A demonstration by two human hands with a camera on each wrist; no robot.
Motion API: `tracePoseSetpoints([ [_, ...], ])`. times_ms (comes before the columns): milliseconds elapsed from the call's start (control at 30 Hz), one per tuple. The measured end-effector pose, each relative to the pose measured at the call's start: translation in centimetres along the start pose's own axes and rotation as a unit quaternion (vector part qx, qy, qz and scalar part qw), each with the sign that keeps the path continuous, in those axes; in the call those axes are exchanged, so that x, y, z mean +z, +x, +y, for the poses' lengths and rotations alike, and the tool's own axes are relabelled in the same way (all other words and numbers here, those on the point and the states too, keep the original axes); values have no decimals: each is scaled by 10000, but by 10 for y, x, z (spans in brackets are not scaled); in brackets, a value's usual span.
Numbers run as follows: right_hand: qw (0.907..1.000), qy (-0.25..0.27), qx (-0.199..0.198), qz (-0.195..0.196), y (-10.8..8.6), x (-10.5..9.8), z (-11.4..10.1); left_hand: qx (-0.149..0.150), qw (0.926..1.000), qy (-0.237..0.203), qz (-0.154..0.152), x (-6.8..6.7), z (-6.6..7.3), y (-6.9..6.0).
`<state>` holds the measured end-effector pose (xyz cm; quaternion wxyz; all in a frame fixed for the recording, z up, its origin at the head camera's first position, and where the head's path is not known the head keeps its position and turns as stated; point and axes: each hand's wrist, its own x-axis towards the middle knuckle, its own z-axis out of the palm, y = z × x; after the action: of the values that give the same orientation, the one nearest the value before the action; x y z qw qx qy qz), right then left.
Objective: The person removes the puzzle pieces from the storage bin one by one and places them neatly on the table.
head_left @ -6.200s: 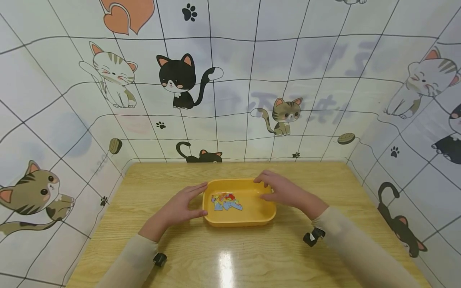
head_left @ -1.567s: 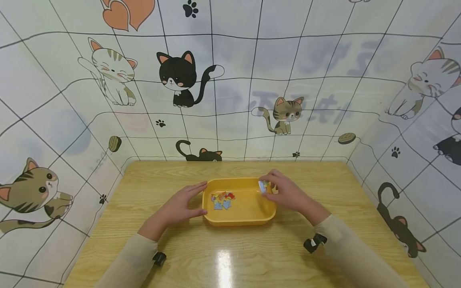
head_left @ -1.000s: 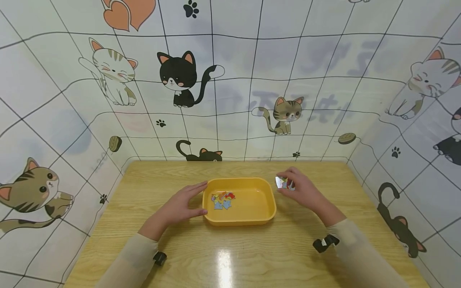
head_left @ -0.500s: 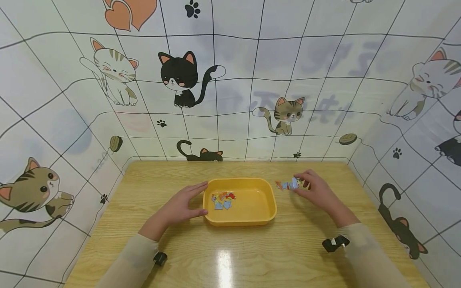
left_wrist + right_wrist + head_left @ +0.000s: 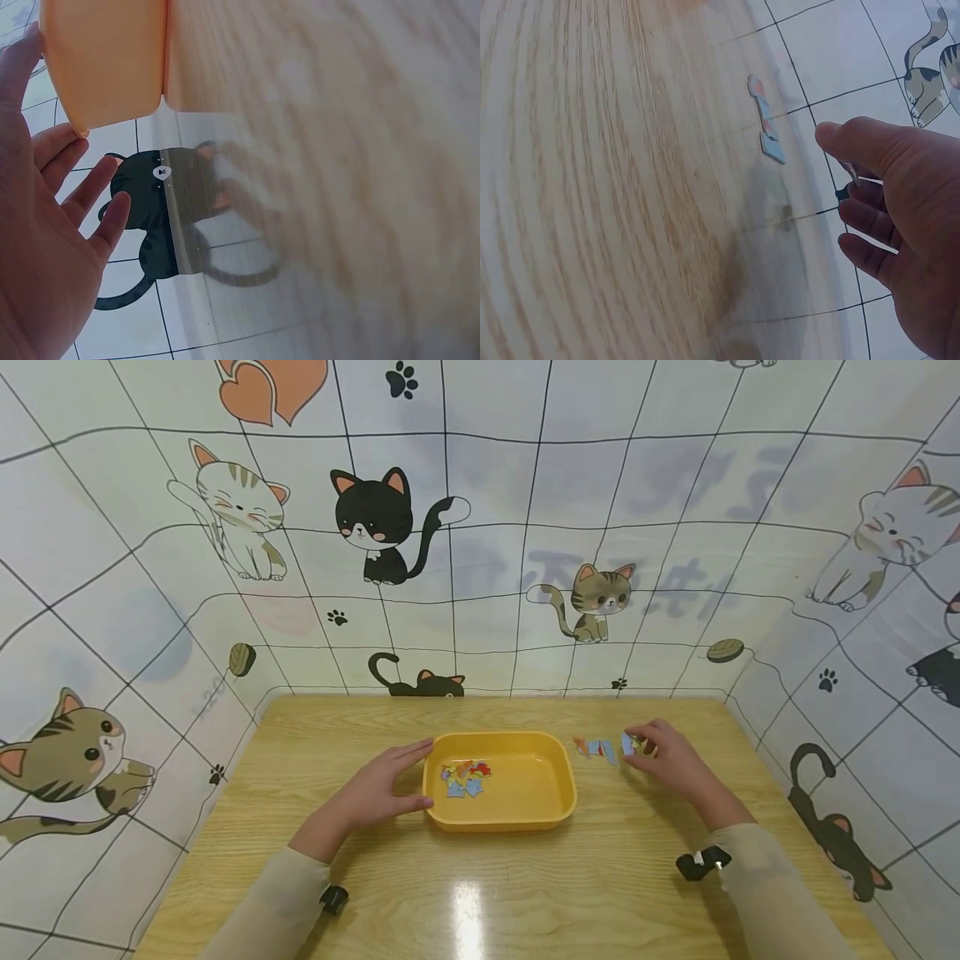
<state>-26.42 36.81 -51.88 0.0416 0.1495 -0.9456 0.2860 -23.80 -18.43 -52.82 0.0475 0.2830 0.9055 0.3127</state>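
Observation:
Several small jigsaw puzzle pieces (image 5: 595, 747) lie in a row on the table just right of the yellow tray (image 5: 525, 821); the right wrist view shows the same row of puzzle pieces (image 5: 765, 120). My right hand (image 5: 667, 760) pinches another puzzle piece (image 5: 628, 744), blue and white, to the right of that row. Its thin edge shows between thumb and fingers in the right wrist view. Against the tray's left end, my left hand (image 5: 375, 787) rests with extended fingers and thumb touching the rim. Inside the tray's left half sit more colourful puzzle pieces (image 5: 465, 777).
The wooden table (image 5: 375, 885) meets a white wall covering (image 5: 480, 560) printed with cats and grid lines at the back and sides. A dark wrist camera (image 5: 703, 863) is strapped on the right sleeve, another wrist camera (image 5: 333, 900) on the left.
My right hand took puzzle pieces out of the tray, carried them rightward and laid several on the table in a row. It has shifted slightly right since. My left hand stays put.

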Motion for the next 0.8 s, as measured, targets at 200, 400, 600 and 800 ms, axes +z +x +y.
tracePoseSetpoints([
  [200,9997,48,111,-210,6,4,9,41,10000,9,12,0,-1,0],
  [400,9990,129,190,-374,13,8,16,45,10000,79,14,1,-2,1],
  [600,9982,214,250,-504,15,11,19,37,9999,116,-15,1,-2,1],
  [800,9969,325,408,-595,17,12,20,29,10000,85,6,0,-1,1],
])
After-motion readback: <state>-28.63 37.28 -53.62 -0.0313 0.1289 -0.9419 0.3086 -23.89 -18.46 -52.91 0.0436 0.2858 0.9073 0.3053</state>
